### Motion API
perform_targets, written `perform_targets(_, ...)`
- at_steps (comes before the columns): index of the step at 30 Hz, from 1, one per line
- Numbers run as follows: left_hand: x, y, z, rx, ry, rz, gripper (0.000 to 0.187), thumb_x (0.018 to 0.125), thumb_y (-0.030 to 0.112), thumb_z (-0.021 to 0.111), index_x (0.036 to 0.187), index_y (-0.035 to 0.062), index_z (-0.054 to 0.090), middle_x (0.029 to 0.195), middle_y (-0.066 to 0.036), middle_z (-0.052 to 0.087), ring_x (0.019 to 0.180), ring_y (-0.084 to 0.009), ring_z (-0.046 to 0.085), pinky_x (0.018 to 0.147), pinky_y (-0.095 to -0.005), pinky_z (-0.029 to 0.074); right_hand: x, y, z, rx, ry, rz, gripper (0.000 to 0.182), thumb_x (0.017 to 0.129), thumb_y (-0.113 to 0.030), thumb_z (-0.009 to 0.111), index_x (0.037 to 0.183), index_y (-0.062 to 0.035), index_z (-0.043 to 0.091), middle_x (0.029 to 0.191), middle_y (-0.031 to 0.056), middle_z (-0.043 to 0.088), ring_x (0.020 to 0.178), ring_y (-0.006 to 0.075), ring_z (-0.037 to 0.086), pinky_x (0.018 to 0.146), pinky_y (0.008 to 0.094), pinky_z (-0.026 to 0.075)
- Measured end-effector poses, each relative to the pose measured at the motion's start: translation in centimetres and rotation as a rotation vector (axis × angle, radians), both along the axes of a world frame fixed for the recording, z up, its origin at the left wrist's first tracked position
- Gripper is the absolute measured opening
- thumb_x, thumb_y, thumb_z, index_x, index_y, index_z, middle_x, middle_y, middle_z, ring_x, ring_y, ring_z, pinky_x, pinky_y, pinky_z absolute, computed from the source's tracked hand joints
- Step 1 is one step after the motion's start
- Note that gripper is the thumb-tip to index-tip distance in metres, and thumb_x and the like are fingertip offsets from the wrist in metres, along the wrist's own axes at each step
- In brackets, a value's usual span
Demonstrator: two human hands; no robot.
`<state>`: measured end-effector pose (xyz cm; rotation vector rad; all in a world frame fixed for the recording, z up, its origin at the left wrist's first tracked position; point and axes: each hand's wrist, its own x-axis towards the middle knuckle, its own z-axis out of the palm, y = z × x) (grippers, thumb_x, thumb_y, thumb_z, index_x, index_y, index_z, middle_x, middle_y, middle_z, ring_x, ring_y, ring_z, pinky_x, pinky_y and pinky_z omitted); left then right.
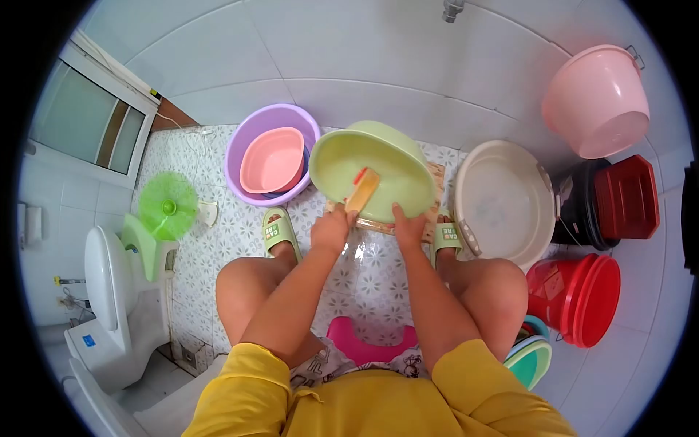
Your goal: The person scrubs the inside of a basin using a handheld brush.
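Yellow fabric sleeves lie nearest you. Your left grip is closed around one end of an amber-yellow scrub brush, which reaches into the pale-green round plastic basin just ahead of both hands. Your right grip clamps its near rim, thumb inside, fingers partly hidden, and the basin tilts with its opening toward you. Scrubbing the inside seems the step in hand; the next move likely calls for firm strokes while the right grip steadies the rim. Beyond your left grip sits a purple round plastic tub.
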<state>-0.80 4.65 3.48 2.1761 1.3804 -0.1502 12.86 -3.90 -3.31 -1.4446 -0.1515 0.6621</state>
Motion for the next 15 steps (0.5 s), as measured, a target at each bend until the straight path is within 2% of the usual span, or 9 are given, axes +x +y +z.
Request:
perform_targets(3,-0.4,0.8,1.0,0.065,0.116,0.056,0.041,0.091,0.043,0.041,0.101,0.0044,0.052,0.09,-0.021,0.064,0.086,-0.0377,0.061,0.074,-0.0478,0.047,0.1,0.0,0.0,0.005,-0.041,-0.008,0.032,0.077,-0.012,0.064,0.1,0.0086,0.055,0.088,0.0148,0.062,0.059,0.0176,0.062,0.041,0.0268,0.05)
perform_targets(5,-1.1,1.4,-0.2,0.096,0.107,0.113,0.038,0.09,0.041,0.046,0.099,0.0044,0.053,0.088,-0.021,0.064,0.085,-0.0379,0.061,0.074,-0.0481,0.047,0.3,-0.1,0.0,-0.081,-0.036,0.092,0.024,0.078,-0.015,0.064,0.086,0.0077,0.061,0.074,0.0132,0.063,0.052,0.0168,0.061,0.041,0.027,0.049)
perform_targets(7,-1.5,0.9,-0.8,0.118,0.044,0.126,0.035,0.089,0.037,0.05,0.096,0.0033,0.055,0.081,-0.022,0.063,0.079,-0.0403,0.06,0.069,-0.0483,0.047,0.6,-0.1,0.0,-0.158,-0.028,0.135,0.023,0.078,-0.016,0.064,0.08,0.0067,0.061,0.067,0.0118,0.062,0.048,0.0164,0.06,0.041,0.027,0.048)
perform_targets(8,-1.5,0.5,-1.2,0.074,-0.08,0.113,0.035,0.088,0.037,0.05,0.096,0.0031,0.056,0.08,-0.022,0.063,0.078,-0.0401,0.06,0.069,-0.047,0.047,0.7,-0.1,0.0,-0.234,-0.019,0.179,0.023,0.077,-0.017,0.065,0.074,0.0057,0.062,0.059,0.0105,0.061,0.044,0.0159,0.058,0.041,0.0271,0.047)
perform_targets(9,-1.5,0.1,-1.5,0.029,-0.204,0.098,0.035,0.088,0.036,0.051,0.096,0.0029,0.057,0.08,-0.021,0.063,0.077,-0.0399,0.06,0.068,-0.0458,0.048,0.7,0.0,0.0,-0.232,-0.017,0.179,0.023,0.077,-0.017,0.065,0.074,0.0057,0.062,0.059,0.0105,0.061,0.044,0.0159,0.058,0.041,0.0271,0.047)
perform_targets(11,-0.9,-0.7,-2.4,-0.068,-0.232,0.106,0.036,0.088,0.036,0.053,0.099,0.0022,0.058,0.079,-0.019,0.064,0.073,-0.036,0.062,0.069,-0.0424,0.047,1.0,0.1,-0.1,-0.242,-0.008,0.235,0.024,0.079,-0.018,0.065,0.081,0.0056,0.061,0.059,0.0111,0.06,0.042,0.0163,0.057,0.039,0.026,0.045)
perform_targets(13,-0.3,-1.3,-4.5,-0.272,-0.408,0.134,0.038,0.088,0.036,0.054,0.102,0.002,0.057,0.076,-0.016,0.063,0.066,-0.0274,0.062,0.063,-0.0378,0.049,0.8,0.1,0.3,-0.212,-0.024,0.229,0.024,0.078,-0.018,0.065,0.077,0.0054,0.061,0.058,0.0104,0.059,0.042,0.0165,0.057,0.039,0.0267,0.046)
perform_targets(14,-0.1,-1.7,-5.0,-0.193,-0.455,0.042,0.035,0.089,0.033,0.054,0.102,0.0007,0.057,0.073,-0.012,0.062,0.058,-0.0196,0.06,0.054,-0.0325,0.049,0.7,0.2,0.6,-0.18,-0.039,0.226,0.025,0.078,-0.019,0.064,0.072,0.0051,0.06,0.056,0.0097,0.058,0.043,0.0166,0.058,0.039,0.0274,0.047)
perform_targets(15,0.4,-2.0,-4.3,-0.197,-0.457,0.042,0.035,0.089,0.033,0.054,0.102,0.0007,0.057,0.073,-0.012,0.062,0.058,-0.0196,0.06,0.054,-0.0325,0.049,0.8,0.2,0.7,-0.185,-0.041,0.226,0.025,0.078,-0.019,0.064,0.072,0.0051,0.06,0.056,0.0097,0.058,0.043,0.0166,0.058,0.039,0.0274,0.047)
